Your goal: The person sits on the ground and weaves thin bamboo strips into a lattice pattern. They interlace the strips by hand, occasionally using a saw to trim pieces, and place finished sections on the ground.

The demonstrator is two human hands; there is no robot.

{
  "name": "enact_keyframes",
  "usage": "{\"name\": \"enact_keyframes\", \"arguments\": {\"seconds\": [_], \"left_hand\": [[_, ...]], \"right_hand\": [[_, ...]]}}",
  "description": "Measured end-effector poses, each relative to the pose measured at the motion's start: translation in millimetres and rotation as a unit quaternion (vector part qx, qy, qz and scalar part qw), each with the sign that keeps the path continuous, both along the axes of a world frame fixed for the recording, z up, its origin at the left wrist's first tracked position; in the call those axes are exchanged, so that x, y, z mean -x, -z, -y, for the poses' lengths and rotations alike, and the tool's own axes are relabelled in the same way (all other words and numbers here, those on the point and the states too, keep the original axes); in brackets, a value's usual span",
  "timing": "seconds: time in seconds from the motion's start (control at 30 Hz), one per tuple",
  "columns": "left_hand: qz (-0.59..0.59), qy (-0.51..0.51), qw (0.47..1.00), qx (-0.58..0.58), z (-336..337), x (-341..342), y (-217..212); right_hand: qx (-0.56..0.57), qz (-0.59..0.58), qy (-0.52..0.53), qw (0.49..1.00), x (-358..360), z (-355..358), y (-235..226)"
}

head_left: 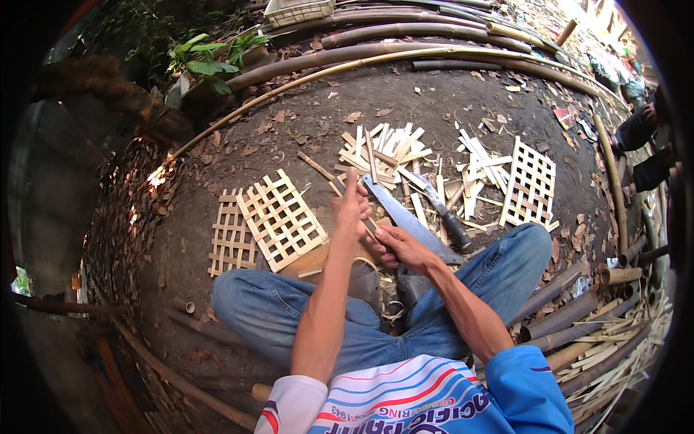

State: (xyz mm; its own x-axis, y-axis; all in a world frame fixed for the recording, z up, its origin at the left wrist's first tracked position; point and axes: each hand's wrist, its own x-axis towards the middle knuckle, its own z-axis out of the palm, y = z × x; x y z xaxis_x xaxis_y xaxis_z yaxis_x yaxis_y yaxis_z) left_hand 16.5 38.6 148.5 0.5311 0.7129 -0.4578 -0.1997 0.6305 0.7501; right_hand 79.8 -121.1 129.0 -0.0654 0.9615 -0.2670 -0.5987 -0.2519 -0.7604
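Both my hands are in front of my crossed legs, on one long, narrow bamboo strip [318,167] that slants from upper left down toward my right hand. My left hand [350,211] is closed around its middle, thumb pointing up along it. Lower down, my right hand [406,248] pinches the near end; its fingertips partly hide what they grip. Just beyond and to the right lies a handsaw blade [402,217]. Beside that rests a knife with a dark handle [455,230]. A pile of pale split strips [390,150] lies ahead of my hands.
Woven lattice panels lie at left [282,220] and right [530,184]. More strips [486,163] are scattered between. Long bamboo poles [405,49] cross the far side; cut bamboo pieces [567,318] are stacked at my right. Another person's dark-clothed leg [650,170] shows at the right edge.
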Motion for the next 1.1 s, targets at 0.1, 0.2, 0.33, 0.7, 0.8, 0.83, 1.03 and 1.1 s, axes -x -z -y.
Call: {"name": "enact_keyframes", "arguments": {"seconds": [0.1, 0.2, 0.33, 0.7, 0.8, 0.83, 1.03, 1.1], "left_hand": [[-0.084, -0.059, 0.993, -0.061, 23, -8, -23], [-0.078, -0.083, 0.984, -0.140, 31, 3, -27], [-0.088, -0.096, 0.970, -0.204, 43, 8, -43], [0.093, -0.028, 0.994, 0.043, 12, 40, -13], [0.072, -0.032, 0.993, 0.085, 1, 47, 1], [0.076, -0.024, 0.992, 0.095, -3, 50, 6], [0.090, -0.002, 0.970, 0.225, -23, 69, 41], [0.103, 0.021, 0.966, 0.235, -27, 74, 50]], "right_hand": [[-0.018, 0.051, 0.004, 0.999, 2, 2, 16], [-0.026, 0.122, -0.003, 0.992, 11, -1, 1], [-0.039, 0.151, 0.009, 0.988, 16, 1, 3], [0.002, 0.107, -0.024, 0.994, 29, -8, 23], [0.024, 0.118, -0.016, 0.993, 39, -10, 21], [0.019, 0.142, -0.014, 0.990, 41, -11, 23], [0.055, 0.093, -0.041, 0.993, 48, -14, 26], [0.071, 0.076, -0.042, 0.994, 51, -13, 25]]}}
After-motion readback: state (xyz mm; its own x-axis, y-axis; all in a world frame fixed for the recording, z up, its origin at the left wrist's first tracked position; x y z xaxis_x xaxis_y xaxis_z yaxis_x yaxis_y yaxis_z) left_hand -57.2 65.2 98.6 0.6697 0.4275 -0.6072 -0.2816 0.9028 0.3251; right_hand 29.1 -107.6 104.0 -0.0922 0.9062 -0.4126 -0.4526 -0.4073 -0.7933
